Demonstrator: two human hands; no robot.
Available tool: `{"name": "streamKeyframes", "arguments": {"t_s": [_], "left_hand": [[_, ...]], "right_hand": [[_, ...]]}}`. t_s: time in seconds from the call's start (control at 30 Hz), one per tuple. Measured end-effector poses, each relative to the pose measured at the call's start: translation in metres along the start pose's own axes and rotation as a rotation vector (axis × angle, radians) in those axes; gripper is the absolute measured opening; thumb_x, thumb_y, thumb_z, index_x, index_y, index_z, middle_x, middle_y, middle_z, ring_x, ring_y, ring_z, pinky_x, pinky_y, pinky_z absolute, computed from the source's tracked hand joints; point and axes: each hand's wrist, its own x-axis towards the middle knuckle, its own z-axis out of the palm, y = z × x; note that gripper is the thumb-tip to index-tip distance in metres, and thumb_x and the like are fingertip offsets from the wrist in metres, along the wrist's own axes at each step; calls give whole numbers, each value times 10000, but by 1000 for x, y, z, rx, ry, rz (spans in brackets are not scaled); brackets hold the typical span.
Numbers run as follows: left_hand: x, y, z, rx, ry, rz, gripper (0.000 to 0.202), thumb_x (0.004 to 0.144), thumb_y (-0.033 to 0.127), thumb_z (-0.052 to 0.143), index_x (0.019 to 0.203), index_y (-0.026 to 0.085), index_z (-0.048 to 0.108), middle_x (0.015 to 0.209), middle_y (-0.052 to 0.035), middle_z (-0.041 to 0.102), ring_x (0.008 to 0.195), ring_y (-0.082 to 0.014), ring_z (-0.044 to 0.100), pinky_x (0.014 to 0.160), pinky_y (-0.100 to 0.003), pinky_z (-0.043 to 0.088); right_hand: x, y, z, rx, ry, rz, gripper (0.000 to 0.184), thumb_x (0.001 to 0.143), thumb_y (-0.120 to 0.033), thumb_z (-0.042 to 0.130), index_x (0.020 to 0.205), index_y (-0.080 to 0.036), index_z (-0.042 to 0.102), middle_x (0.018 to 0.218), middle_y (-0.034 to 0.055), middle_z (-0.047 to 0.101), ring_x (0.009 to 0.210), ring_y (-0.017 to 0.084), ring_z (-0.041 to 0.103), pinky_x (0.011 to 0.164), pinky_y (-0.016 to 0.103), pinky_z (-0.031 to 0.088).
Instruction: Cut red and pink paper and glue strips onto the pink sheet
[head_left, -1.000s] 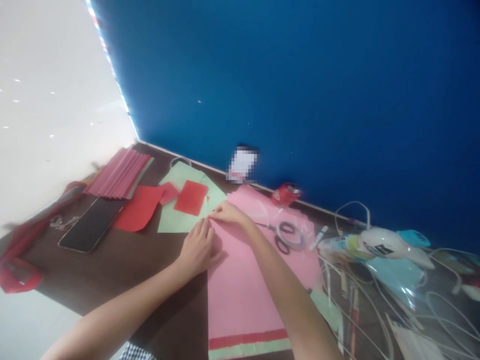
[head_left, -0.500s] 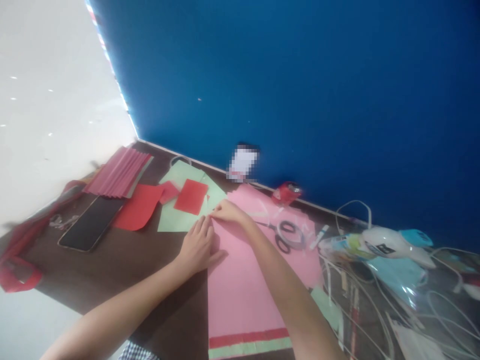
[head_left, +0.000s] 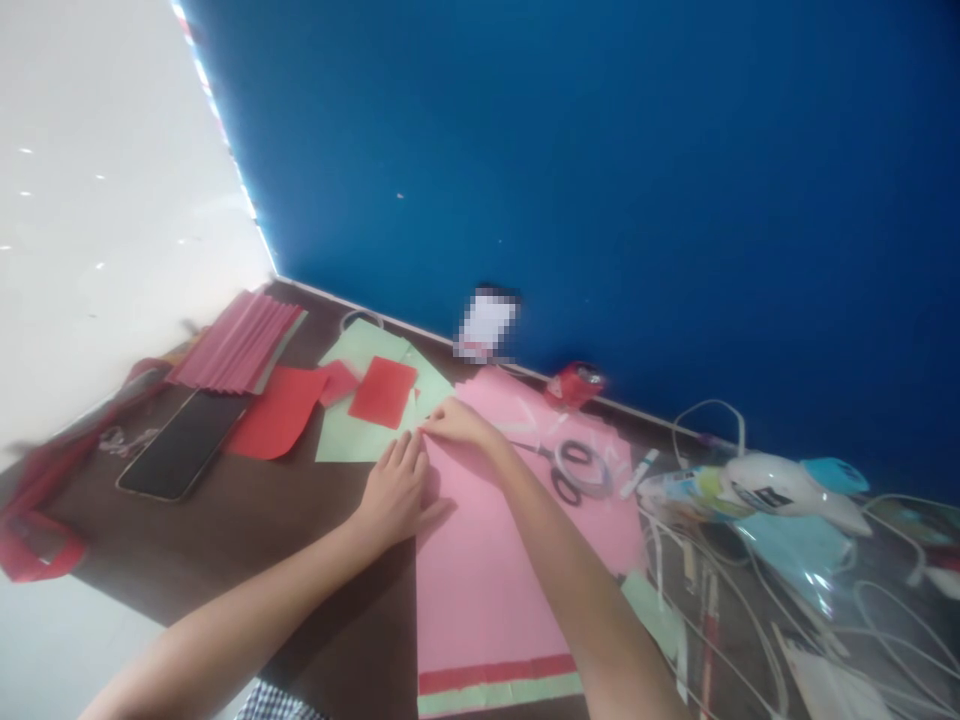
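A long pink sheet of paper (head_left: 480,590) lies on the table, with a red strip (head_left: 495,673) and a green strip (head_left: 502,693) across its near end. My left hand (head_left: 399,488) rests flat on the sheet's left edge, fingers stretched out and thumb apart. At the sheet's far left corner, my right hand (head_left: 457,422) has its fingertips pinched together on the paper's edge. Its forearm crosses over the sheet and hides part of it. Just right of that forearm, black-handled scissors (head_left: 564,487) and a roll of clear tape (head_left: 600,470) lie on more pink paper (head_left: 619,530).
Red paper squares (head_left: 382,392) sit on green paper (head_left: 341,440) at the back. Further left are a phone (head_left: 182,445), a red sheet (head_left: 274,415) and a pleated pink stack (head_left: 236,345). A red can (head_left: 574,385), a white bottle (head_left: 772,483) and loose cables (head_left: 757,600) are on the right.
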Motion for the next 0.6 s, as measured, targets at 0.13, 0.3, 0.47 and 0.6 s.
{"name": "streamKeyframes", "arguments": {"t_s": [0.13,0.3,0.47,0.6], "left_hand": [[0,0,0,1,5,3,701,795,609,405,1215,53,482,1349,-223,427,1279,-348,346,1028,-460,288],[3,-2,-1,23,-15,17,698,779,623,413,1185,65,519,1337,-210,447,1251,-353,379,1032,-464,268],[6,-3,-3,33,-25,37,757,768,650,402,1211,45,504,1321,-225,455,1230,-360,395,1038,-477,244],[6,-4,-3,22,-18,32,771,765,661,394,1234,57,489,1313,-220,463,1222,-360,399,1038,-484,239]], "right_hand": [[-2,-2,0,-10,19,16,320,683,-285,538,473,-194,314,464,-53,320,471,76,301,433,229,195],[-7,-6,-1,-5,41,36,315,688,-267,551,464,-184,347,454,-50,359,463,75,321,434,224,225],[-10,-13,-12,162,-93,54,272,717,-271,567,487,-155,477,491,-14,496,461,83,429,481,221,350],[-14,-21,-28,240,-249,112,296,708,-327,629,504,-139,526,499,13,547,467,102,485,496,233,392]]}}
